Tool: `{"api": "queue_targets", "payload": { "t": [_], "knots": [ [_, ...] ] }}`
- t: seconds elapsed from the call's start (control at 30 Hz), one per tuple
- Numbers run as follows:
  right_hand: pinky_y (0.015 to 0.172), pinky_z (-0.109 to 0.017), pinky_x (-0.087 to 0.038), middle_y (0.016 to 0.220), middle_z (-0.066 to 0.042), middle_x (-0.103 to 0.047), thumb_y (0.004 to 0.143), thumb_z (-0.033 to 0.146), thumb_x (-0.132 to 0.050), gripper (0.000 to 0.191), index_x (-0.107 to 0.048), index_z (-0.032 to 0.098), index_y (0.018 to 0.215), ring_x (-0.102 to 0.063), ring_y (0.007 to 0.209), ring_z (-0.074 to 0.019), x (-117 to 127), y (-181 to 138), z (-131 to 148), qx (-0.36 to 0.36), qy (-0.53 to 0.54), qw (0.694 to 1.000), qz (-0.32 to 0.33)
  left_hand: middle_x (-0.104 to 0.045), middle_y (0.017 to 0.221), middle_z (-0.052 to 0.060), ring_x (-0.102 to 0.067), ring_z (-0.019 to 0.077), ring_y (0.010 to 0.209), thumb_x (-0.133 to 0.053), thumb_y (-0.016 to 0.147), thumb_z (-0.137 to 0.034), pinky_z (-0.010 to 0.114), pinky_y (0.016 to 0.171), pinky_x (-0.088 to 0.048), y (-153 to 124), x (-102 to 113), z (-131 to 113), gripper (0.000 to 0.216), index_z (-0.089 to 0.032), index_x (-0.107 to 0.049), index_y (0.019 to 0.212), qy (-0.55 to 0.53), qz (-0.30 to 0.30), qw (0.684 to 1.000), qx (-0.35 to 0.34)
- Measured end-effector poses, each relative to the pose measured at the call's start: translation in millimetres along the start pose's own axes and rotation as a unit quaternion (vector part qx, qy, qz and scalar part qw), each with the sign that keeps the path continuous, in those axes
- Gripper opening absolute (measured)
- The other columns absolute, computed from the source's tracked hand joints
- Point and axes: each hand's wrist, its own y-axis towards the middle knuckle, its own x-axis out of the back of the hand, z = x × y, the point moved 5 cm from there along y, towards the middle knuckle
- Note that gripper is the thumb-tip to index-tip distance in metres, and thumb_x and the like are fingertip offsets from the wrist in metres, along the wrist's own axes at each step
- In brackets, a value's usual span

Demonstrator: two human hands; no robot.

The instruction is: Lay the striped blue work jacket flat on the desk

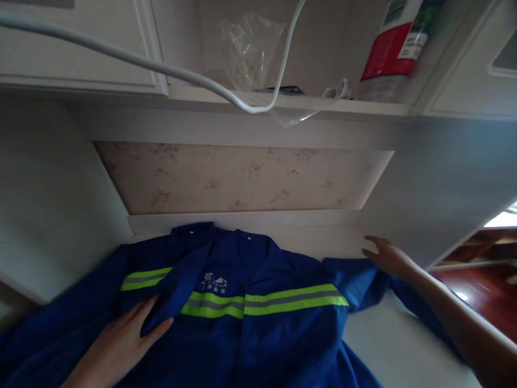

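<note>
A blue work jacket (258, 334) with yellow-green reflective stripes and a white chest logo lies spread flat on a white desk surface (396, 345), collar toward the wall. My left hand (125, 339) rests flat on the jacket's left front, fingers apart, just below the stripe. My right hand (388, 256) reaches out over the jacket's right sleeve (355, 283) near the desk's back corner, fingers spread, touching or just above the cloth. Neither hand holds anything.
A floral-papered back panel (242, 178) closes the alcove. Above it, a shelf (291, 102) carries a clear plastic bag (250, 48), a red-and-white bottle (396, 48) and a hanging white cable (161, 67). White side walls flank the desk; a reddish floor (484, 291) shows at right.
</note>
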Motion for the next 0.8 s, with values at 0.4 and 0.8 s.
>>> {"api": "queue_targets", "payload": {
  "t": [0.4, 0.8],
  "knots": [
    [0.066, -0.031, -0.050, 0.067, -0.003, -0.070, 0.088, 0.033, -0.052, 0.025, -0.068, 0.022, 0.105, -0.068, 0.062, -0.0227, -87, -50, 55, 0.071, -0.008, 0.972, 0.225, -0.076, 0.103, 0.002, -0.072, 0.0271, 0.097, -0.040, 0.088, -0.051, 0.036, 0.090, -0.056, -12, -2, 3, 0.040, -0.029, -0.071, 0.098, -0.083, -0.004, 0.996, 0.025],
    [0.089, -0.048, -0.048, 0.123, -0.027, -0.060, 0.100, 0.034, -0.033, 0.048, -0.040, 0.009, 0.141, -0.061, 0.113, -0.0348, -25, 49, 127, -0.034, -0.015, 0.999, 0.029, -0.063, 0.119, 0.022, -0.063, 0.0402, 0.105, -0.025, 0.092, -0.044, 0.053, 0.087, -0.049, 77, 87, -41, 0.057, -0.010, -0.061, 0.119, 0.101, -0.171, 0.977, 0.078]
  ]
}}
